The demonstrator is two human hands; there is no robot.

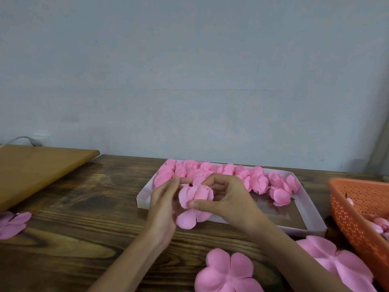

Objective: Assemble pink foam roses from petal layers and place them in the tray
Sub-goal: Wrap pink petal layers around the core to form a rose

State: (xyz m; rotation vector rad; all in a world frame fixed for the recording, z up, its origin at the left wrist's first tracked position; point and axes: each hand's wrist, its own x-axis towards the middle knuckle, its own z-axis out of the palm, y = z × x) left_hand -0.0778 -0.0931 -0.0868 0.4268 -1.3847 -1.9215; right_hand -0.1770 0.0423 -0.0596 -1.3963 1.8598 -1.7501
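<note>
So, mid-frame, the half-built rose (195, 197) sits between both hands: right hand (229, 199) pinches it, left hand (164, 205) presses straightish fingers against it.

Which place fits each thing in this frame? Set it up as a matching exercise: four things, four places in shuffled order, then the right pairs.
Things:
1. half-built rose
2. orange basket
3. flat petal layer
4. finished roses

Places:
A. along the far side of the white tray
B. at the right edge of view
C. between the left hand and the right hand
D. lying on the table, nearest the camera

Pairs: 1-C, 2-B, 3-D, 4-A
</note>
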